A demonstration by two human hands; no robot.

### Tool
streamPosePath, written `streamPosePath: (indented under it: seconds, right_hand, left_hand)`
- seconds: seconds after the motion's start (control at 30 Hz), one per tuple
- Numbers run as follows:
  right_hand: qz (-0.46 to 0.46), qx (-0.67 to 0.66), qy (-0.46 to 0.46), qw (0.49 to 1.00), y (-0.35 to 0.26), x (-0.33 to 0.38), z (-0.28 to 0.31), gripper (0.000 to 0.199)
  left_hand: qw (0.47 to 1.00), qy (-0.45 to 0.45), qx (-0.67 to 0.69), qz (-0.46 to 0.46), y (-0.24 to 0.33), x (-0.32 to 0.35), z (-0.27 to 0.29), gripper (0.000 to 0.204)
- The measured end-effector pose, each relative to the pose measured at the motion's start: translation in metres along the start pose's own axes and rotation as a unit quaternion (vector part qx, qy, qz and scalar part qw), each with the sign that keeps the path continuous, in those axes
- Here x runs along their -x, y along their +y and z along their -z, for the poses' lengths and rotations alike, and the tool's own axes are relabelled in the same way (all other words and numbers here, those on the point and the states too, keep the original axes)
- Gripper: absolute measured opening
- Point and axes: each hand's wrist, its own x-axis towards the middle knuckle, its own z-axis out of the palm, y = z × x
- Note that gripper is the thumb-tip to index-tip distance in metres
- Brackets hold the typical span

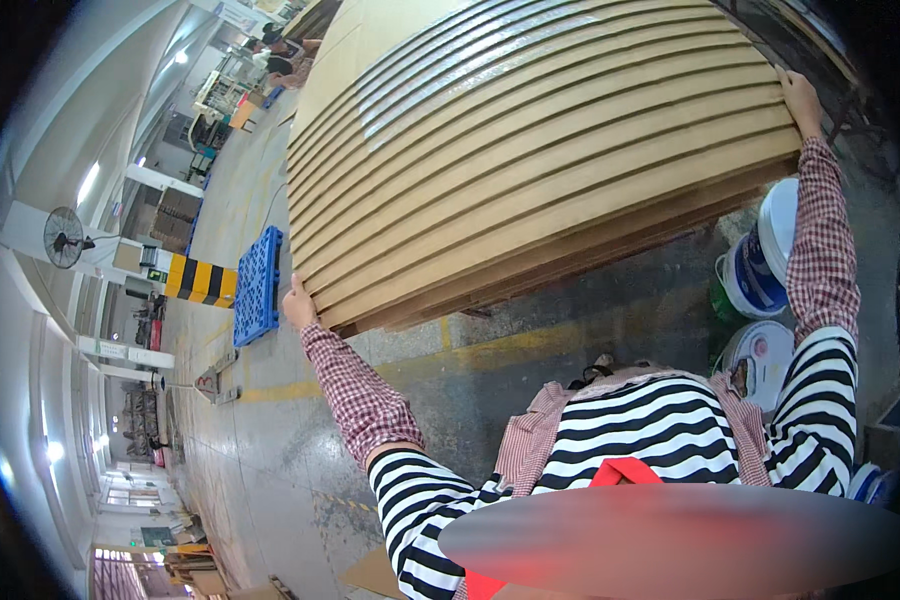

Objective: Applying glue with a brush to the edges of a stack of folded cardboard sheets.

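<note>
- My left hand point(297, 303) grips the lower left corner of a stack of cardboard sheets point(540, 160).
- My right hand point(800, 98) clasps its right edge.
- The stack is lifted above the concrete floor point(270, 440), with white buckets point(770, 260) beneath.

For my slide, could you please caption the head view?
Both hands, left and right, grip a stack of cardboard sheets.

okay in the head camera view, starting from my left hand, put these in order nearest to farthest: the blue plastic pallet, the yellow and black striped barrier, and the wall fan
From the left hand, which grips the cardboard stack's left corner:
1. Blue plastic pallet, on the floor just left of the hand.
2. Yellow and black striped barrier, farther left, past the pallet.
3. Wall fan, farthest, high at the left edge.
</note>
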Motion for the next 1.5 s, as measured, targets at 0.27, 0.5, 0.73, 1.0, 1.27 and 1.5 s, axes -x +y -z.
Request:
streamPosePath:
  seconds: [0.27,0.5,0.73,1.0,1.27,1.5]
  right_hand:
    - [0.084,0.195,-0.04,0.976,0.061,-0.017,-0.001,0.04]
    - [0.116,0.319,-0.103,0.935,0.026,-0.008,0.006,0.045]
    - [0.042,0.149,-0.155,0.976,0.049,-0.013,0.008,0.06]
    - [0.025,-0.085,-0.126,0.988,0.08,-0.029,-0.001,0.064]
    - [-0.053,-0.037,0.027,0.998,0.097,-0.026,0.03,0.053]
    - [0.015,-0.018,0.054,0.998,0.043,-0.005,-0.001,0.044]
  left_hand:
    - [0.979,0.073,-0.158,-0.102,-0.011,0.024,0.018,0.056]
    - [0.958,0.038,-0.255,-0.128,-0.003,0.015,0.02,0.052]
    - [0.985,-0.164,-0.014,-0.057,-0.028,0.002,0.04,0.056]
    - [0.979,-0.063,0.187,-0.051,-0.03,0.005,0.028,0.05]
    - [0.976,0.107,0.191,-0.015,-0.016,0.0,0.027,0.039]
    - [0.981,0.171,-0.037,-0.078,-0.027,-0.011,0.005,0.04]
